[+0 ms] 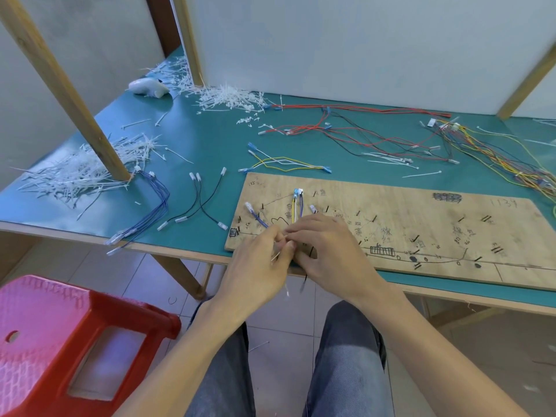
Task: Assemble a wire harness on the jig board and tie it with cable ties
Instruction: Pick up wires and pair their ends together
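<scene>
Looking at the near-left corner of the jig board (421, 212): both your hands meet there, just at its front edge.

- Left hand (258, 266): fingers curled, fingertips pinching a thin pale cable tie (275, 256); its free end pokes out toward you.
- Right hand (329, 251): fingers curled down, closed on the harness wires (296, 210) where they run under it, fingertips touching your left ones. Tie head is hidden, can't tell if it's threaded.
- Harness wires: yellow, white and blue drop from the blue/white connectors (298, 192) straight into your grip. A second blue lead from a white connector (249, 206) comes in from the left. A black wire (310, 253) loops out below your right fingers and hangs over the board edge.

Writing on the board: handwritten "1134" (504, 203) top right, a scribbled-out black block (446, 197) just left of it, what looks like "175" (251, 183) in the top-left corner. Chinese characters along the routing lines are too smudged to read.

Off the board, on the green mat (210, 139): two piles of white tie offcuts (231, 97), red and black leads (361, 130), a multicolour bundle (496, 158) far right, and black jumpers (198, 203) left of the board. A red stool (75, 341) stands by your left knee.
</scene>
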Tool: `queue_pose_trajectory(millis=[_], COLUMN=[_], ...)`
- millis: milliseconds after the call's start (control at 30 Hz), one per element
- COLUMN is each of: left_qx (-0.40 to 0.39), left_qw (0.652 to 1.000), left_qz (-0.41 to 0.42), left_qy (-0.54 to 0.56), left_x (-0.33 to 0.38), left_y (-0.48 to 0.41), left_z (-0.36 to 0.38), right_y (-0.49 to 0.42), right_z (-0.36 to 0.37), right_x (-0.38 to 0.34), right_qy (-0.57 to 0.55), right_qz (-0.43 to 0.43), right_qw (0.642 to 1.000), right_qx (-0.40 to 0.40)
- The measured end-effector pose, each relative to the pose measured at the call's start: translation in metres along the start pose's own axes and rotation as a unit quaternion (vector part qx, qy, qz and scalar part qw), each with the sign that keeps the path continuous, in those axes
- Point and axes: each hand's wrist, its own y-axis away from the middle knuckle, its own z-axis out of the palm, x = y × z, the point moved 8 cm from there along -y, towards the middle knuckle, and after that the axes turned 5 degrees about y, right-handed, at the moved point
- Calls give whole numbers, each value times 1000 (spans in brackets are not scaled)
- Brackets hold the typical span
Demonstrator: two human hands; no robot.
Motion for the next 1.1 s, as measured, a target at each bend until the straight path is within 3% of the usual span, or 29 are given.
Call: queue_pose_trajectory(millis=[200,333,500,600,767,867,967,1100], left_qx=[21,102,113,118,154,181,156,130], left_qw=[999,951,912,899,890,894,894,911], left_qz=[13,85,113,115,98,163,258,262], left_qy=[-31,-281,-377,-406,-417,-376,-331,-290], left_x=[2,20,31,26,19,24,30,27], left_y=[3,12,13,8,2,7,17,18], left_z=[-10,-24,-23,-23,-24,-16,2,5], right_y=[14,30,47,48,37,27,21,21], right_z=[-1,-11,-18,-19,-21,-26,-31,-31], right_x=[-1,12,27,35,44,44,38,41], right_qy=[-14,-59,-114,-134,-156,-138,-105,-96], right_qz=[-2,54,167,238,274,261,224,216], right_qw=[996,982,949,935,935,949,965,969], right_qx=[90,174,241,227,164,114,88,65])
